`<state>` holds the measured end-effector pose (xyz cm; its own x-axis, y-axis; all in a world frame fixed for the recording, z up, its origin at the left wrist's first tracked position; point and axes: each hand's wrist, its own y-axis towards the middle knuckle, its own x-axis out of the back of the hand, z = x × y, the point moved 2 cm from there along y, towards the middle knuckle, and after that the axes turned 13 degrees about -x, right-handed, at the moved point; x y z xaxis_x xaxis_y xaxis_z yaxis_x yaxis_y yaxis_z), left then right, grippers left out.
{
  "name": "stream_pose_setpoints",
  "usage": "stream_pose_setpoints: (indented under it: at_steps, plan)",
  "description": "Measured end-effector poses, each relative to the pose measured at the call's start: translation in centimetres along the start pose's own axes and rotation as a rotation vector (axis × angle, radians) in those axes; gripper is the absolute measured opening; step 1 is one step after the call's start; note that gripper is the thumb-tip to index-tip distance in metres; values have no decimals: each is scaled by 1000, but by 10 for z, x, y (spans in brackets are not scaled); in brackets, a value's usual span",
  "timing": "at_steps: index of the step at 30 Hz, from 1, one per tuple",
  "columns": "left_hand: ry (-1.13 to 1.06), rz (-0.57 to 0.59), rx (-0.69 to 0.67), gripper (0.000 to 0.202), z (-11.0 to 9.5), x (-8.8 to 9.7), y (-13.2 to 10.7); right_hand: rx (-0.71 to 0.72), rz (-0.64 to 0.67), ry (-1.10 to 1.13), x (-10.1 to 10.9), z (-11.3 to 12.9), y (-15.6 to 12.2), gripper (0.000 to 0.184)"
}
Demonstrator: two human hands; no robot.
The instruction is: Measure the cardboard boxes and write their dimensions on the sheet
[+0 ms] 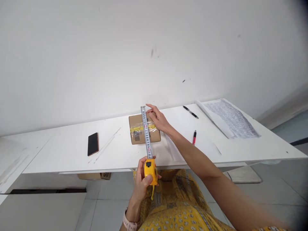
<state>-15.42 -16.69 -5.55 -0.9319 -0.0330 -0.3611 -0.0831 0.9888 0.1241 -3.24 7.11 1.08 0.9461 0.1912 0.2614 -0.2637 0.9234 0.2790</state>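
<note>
A small brown cardboard box (134, 120) with clear and yellow tape and a printed label lies on the white table. The extended blade of a tape measure (151, 173) runs across its top and reaches past the far edge. My left hand (141, 179) is closed around the yellow tape measure case at the table's front edge, thumb on top. At the box's far right corner, my right hand (159, 120) grips the box, its index finger stretched out beside the blade's far end. The undersides of the right fingers are partly hidden.
A phone (93, 144) lies to the left. On the right are a black pen (191, 112), a red pen (194, 138), a white sheet (204, 148) and a written page (231, 118). A wall (120, 57) stands behind; another box (93, 176) sits below the table.
</note>
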Motion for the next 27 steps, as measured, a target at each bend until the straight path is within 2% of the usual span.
stream_pose_setpoints:
  at_steps: [3,10,18,23,27]
  plan:
    - [-7,-6,44,69,2,1,-5,2,1,-17,-1,-1,5,48]
    - [-15,6,62,71,6,6,-11,113,10,-29,-1,0,14,42]
    - [-3,9,91,71,7,5,-15,51,10,-8,0,4,14,37]
    - [-13,6,139,75,14,7,-21,12,-13,-21,-1,9,12,28]
    - [22,-16,115,76,17,6,-23,4,-30,-69,-2,12,11,20]
